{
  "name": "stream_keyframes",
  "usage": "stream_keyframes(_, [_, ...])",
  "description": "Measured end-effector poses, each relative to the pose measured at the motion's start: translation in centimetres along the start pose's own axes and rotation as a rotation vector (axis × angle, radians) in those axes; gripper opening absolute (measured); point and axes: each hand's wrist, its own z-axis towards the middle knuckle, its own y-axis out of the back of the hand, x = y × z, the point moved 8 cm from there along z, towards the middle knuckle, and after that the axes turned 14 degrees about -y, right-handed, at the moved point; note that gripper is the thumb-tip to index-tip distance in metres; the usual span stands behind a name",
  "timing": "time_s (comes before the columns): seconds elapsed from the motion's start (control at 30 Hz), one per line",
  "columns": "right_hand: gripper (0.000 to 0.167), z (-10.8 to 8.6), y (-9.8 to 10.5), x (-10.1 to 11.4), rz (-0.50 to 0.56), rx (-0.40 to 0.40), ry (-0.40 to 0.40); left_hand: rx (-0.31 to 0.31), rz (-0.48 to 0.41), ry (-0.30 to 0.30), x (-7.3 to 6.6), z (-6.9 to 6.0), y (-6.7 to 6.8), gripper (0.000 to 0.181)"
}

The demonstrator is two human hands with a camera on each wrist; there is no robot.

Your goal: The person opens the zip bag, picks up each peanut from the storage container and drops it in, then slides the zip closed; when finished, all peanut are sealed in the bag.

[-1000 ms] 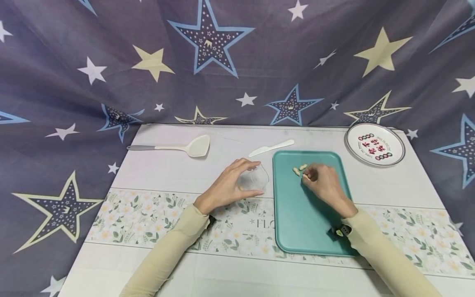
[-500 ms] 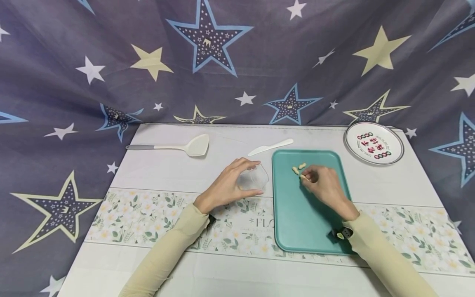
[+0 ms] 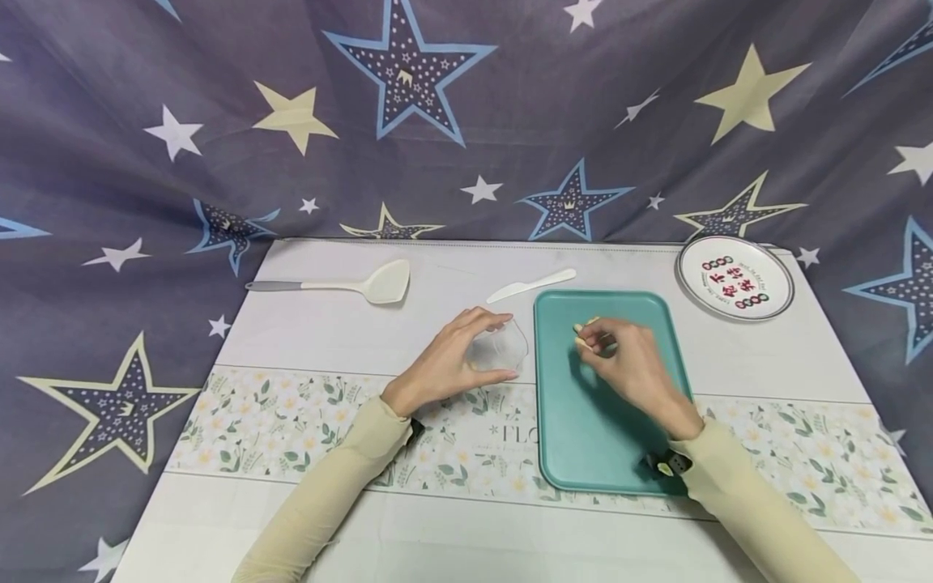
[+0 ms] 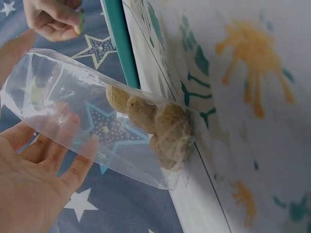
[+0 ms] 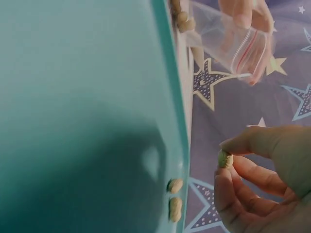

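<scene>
A clear zip bag (image 3: 500, 348) stands on the table left of the tray, its mouth held apart by the left hand (image 3: 455, 360), fingers and thumb curved round it. Several peanuts (image 4: 170, 128) lie at the bottom of the bag in the left wrist view. The right hand (image 3: 634, 364) is above the teal tray (image 3: 583, 437), pinching one peanut (image 5: 224, 159) between thumb and fingertips. Two more peanuts (image 5: 175, 208) lie on the tray in the right wrist view; in the head view the right hand partly hides them.
A white knife (image 3: 532, 285) lies behind the tray. At the back left is a white spatula (image 3: 386, 282) with a grey handle. A white plate with red lettering (image 3: 734, 312) sits at the back right. A star-patterned cloth (image 3: 452, 178) hangs behind the table.
The right hand has moved slightly left with the peanut and now covers more of the peanuts on the tray. The left hand and bag have stayed nearly still.
</scene>
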Motion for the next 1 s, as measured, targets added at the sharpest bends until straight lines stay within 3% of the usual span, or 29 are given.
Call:
stream_keyframes(0.57, [0.01,-0.9,-1.2,4.9,0.027,0.059,0.057,-0.009,-0.022,-0.014,-0.1,0.1,0.1,0.08])
stream_keyframes(1.0, [0.008,-0.9,-3.0,7.7,0.112,0.128,0.106,-0.007,-0.027,-0.02,-0.3,0.0,-0.1,0.081])
